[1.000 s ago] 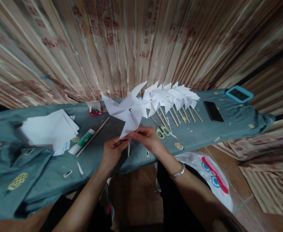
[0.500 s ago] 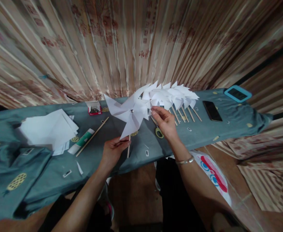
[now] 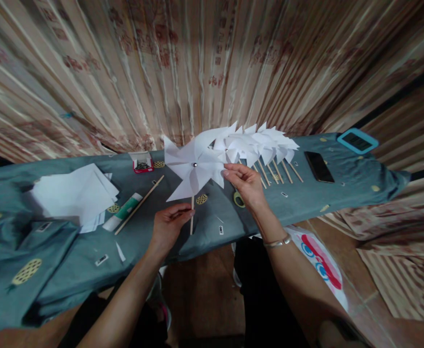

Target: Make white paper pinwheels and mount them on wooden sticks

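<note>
A white paper pinwheel (image 3: pixel 186 166) with a shiny pin at its centre stands upright on a thin wooden stick. My left hand (image 3: pixel 170 224) pinches that stick below the blades. Thumb and fingers of my right hand (image 3: pixel 246 183) are closed at the edge of a right-hand blade; their tips meet the paper. Behind it, several finished white pinwheels (image 3: pixel 257 145) lie overlapping in a row, their sticks pointing toward me. Scissors with a yellow-green handle (image 3: pixel 238 199) lie under my right hand, partly hidden.
On the cloth-covered table (image 3: pixel 204 237) lie a stack of white paper (image 3: pixel 70 191), a green-and-white glue stick (image 3: pixel 123 211), a loose wooden stick (image 3: pixel 139 205), and a small red box of pins (image 3: pixel 142 163). A phone (image 3: pixel 319 166) and a blue-framed device (image 3: pixel 358 141) lie at right.
The held pinwheel's blades have turned about the pin, and its head has shifted slightly left. My right fingertips have moved a little left and down, to the blade edge. My left hand keeps the stick.
</note>
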`<state>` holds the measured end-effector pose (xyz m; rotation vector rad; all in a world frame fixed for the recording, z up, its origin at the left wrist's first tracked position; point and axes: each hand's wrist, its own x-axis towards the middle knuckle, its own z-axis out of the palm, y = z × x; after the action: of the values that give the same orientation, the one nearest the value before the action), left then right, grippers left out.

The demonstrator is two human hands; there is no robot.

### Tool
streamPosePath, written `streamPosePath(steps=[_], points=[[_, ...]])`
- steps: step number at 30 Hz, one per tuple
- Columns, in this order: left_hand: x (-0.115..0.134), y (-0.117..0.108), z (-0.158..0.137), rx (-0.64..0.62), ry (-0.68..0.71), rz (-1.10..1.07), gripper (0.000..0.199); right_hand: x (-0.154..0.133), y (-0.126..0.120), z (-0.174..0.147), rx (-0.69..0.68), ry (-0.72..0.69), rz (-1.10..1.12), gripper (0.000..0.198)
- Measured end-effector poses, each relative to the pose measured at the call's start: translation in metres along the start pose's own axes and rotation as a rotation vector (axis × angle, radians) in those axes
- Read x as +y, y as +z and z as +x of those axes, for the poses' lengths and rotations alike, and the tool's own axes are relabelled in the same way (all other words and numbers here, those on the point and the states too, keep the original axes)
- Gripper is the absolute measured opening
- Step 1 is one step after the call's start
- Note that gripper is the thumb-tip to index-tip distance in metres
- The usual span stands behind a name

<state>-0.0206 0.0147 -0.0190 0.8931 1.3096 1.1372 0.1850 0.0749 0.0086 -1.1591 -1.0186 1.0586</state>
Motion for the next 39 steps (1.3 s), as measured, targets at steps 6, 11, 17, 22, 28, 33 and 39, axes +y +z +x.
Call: streamPosePath(steps=[6,11,17,22,28,33,39], points=[[-0.001,0.0,0.001,0.029,0.03,0.001,0.037,-0.002,0.006,-0.006,-0.026,0.02,-0.004,0.035],[0.0,0.001,0.001,0.049,0.024,-0.017,0.033,-0.003,0.013,-0.012,-0.045,0.072,0.058,0.036],[0.002,0.002,0.0,0.072,0.011,-0.06,0.035,-0.006,0.018,-0.018,-0.094,0.105,0.058,0.033],[0.001,0.001,0.001,0.056,0.042,-0.015,0.037,-0.006,0.021,-0.023,-0.176,0.119,0.041,0.031],[0.001,0.002,0.0,0.067,0.04,-0.018,0.038,-0.007,0.025,-0.027,-0.245,0.14,0.064,0.032],[0.002,0.001,0.0,0.052,0.052,0.009,0.039,-0.007,0.025,-0.028,-0.276,0.178,0.062,0.033],[0.004,0.002,-0.001,0.054,0.034,0.001,0.04,-0.008,0.025,-0.03,-0.307,0.196,0.066,0.033]])
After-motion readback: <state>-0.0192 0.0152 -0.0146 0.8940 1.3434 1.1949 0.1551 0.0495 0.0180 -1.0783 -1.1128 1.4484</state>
